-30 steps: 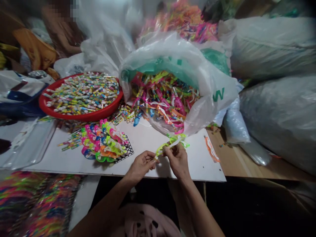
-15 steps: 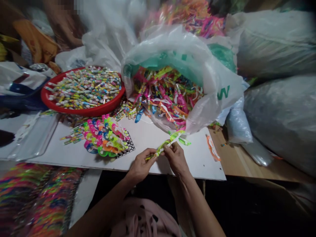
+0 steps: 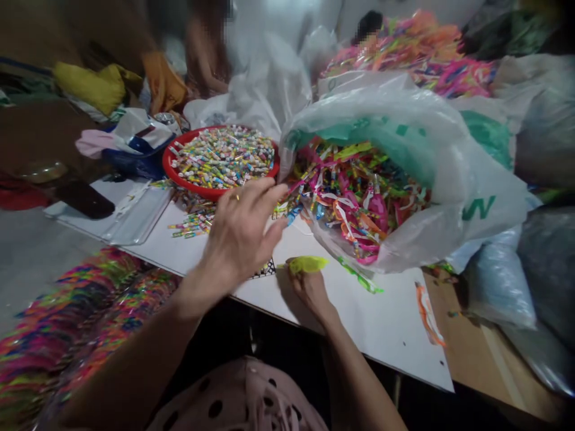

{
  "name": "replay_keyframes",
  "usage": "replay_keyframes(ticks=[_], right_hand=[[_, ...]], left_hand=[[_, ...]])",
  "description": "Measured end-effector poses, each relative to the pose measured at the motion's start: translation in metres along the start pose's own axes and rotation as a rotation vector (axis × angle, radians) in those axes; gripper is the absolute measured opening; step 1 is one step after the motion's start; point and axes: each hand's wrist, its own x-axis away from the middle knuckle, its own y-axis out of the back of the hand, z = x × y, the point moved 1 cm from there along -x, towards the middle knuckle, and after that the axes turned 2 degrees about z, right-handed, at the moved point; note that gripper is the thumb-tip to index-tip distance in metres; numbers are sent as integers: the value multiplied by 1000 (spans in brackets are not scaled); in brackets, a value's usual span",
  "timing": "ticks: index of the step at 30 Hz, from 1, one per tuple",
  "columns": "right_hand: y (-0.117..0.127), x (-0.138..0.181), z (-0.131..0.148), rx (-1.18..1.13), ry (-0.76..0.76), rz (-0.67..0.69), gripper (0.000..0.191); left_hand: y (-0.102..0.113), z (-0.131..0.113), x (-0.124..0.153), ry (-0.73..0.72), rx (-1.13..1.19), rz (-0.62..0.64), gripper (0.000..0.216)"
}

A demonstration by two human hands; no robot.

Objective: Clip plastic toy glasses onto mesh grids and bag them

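My left hand (image 3: 242, 230) is raised over the white board with its fingers stretched out and slightly apart, and nothing shows in it. Beneath it a black-and-white patterned holder (image 3: 269, 269) peeks out; the rest is hidden behind the hand. Lower and to the right, my right hand (image 3: 311, 290) is closed on a bright yellow-green plastic piece (image 3: 309, 263). A green plastic strip (image 3: 362, 278) lies on the board beside an open plastic bag (image 3: 453, 203), which holds a heap of colourful pieces (image 3: 350, 197).
A red basin (image 3: 168, 164) full of short patterned sticks stands behind my left hand, with loose sticks (image 3: 193, 227) before it. An orange strip (image 3: 426, 311) lies at the right. Packed colourful bundles (image 3: 90, 317) sit lower left. Other people are partly visible behind.
My left hand has left the yellow-green piece and risen up and left, opening over the patterned holder. My right hand still holds a yellow-green piece. The view has swung left.
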Motion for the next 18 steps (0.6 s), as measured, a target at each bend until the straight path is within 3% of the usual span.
replay_keyframes(ticks=[2, 6, 11, 15, 18], right_hand=[[-12, -9, -3, 81, 60, 7, 24], [-21, -24, 1, 232, 118, 58, 26], [-33, -38, 26, 575, 86, 352, 25], [-44, -43, 41, 608, 32, 356, 28], [-20, -49, 31, 484, -32, 403, 21]], left_hand=[[1, 25, -20, -15, -61, 121, 38], [-27, 56, -22, -111, -66, 410, 34], [-41, 53, -11, -74, 63, 402, 33], [-42, 50, -8, -47, 65, 374, 32], [-47, 55, -6, -9, 8, 372, 21]])
